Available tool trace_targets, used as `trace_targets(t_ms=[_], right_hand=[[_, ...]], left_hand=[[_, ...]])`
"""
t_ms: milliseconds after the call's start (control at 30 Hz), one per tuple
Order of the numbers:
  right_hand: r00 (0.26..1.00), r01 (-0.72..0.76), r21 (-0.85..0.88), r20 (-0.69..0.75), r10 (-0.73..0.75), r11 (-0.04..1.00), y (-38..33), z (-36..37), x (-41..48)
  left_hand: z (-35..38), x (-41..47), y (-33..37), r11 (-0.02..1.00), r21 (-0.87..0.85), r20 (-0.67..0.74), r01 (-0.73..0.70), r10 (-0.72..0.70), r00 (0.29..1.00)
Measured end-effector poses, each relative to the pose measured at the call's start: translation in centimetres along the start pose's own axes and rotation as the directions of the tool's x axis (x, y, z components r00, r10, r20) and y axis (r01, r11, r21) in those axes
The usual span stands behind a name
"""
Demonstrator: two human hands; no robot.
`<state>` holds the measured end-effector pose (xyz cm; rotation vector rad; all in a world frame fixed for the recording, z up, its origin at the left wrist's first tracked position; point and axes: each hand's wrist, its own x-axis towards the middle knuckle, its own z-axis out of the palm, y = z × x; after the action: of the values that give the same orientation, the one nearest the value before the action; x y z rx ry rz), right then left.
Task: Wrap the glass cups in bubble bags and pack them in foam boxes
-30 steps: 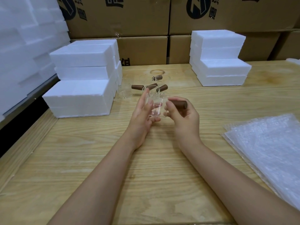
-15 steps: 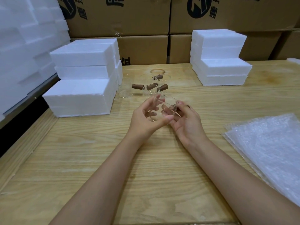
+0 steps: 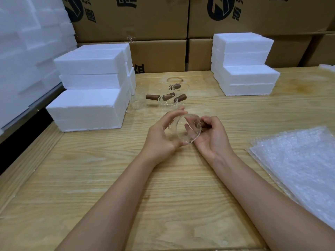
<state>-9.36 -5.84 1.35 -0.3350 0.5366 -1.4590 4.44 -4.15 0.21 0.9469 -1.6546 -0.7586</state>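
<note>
A clear glass cup (image 3: 184, 129) with a brown wooden handle lies on its side between my hands, above the middle of the wooden table (image 3: 163, 187). My left hand (image 3: 161, 136) curls round the cup's body, thumb under it. My right hand (image 3: 210, 136) grips the handle side, which its fingers mostly hide. Several more glass cups with brown handles (image 3: 166, 98) stand further back on the table. A stack of bubble bags (image 3: 299, 163) lies at the right.
White foam boxes are stacked at the left (image 3: 90, 91) and at the back right (image 3: 244, 64). More foam pieces (image 3: 21, 51) line the left edge. Cardboard cartons (image 3: 154, 20) form a wall behind the table.
The cup has been tipped from upright onto its side and brought a little nearer me. My left hand has closed round its body; my right hand has turned palm up at the handle.
</note>
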Motion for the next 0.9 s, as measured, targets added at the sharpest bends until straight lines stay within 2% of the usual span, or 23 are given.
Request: trace_targets(t_ms=[133,467,633,900], right_hand=[[0.997,0.026,-0.027,0.077,-0.024,0.999,-0.08,-0.05,-0.30],[0.974,0.080,-0.182,0.222,-0.039,0.980,-0.28,-0.53,-0.34],[0.980,0.065,-0.172,0.197,-0.030,0.983,-0.32,-0.53,-0.27],[0.997,0.036,-0.161,0.075,-0.024,0.986,-0.43,-0.47,-0.44]], left_hand=[[0.14,-0.03,-0.21,0.999,-0.034,-0.028,-0.016,0.015,0.999],[-0.21,0.15,-0.25,0.972,-0.223,-0.009,0.078,-0.082,0.997],[-0.31,0.23,-0.45,0.968,-0.224,0.006,0.117,-0.119,0.993],[-0.22,0.10,0.14,0.989,-0.108,0.003,0.098,-0.099,0.995]])
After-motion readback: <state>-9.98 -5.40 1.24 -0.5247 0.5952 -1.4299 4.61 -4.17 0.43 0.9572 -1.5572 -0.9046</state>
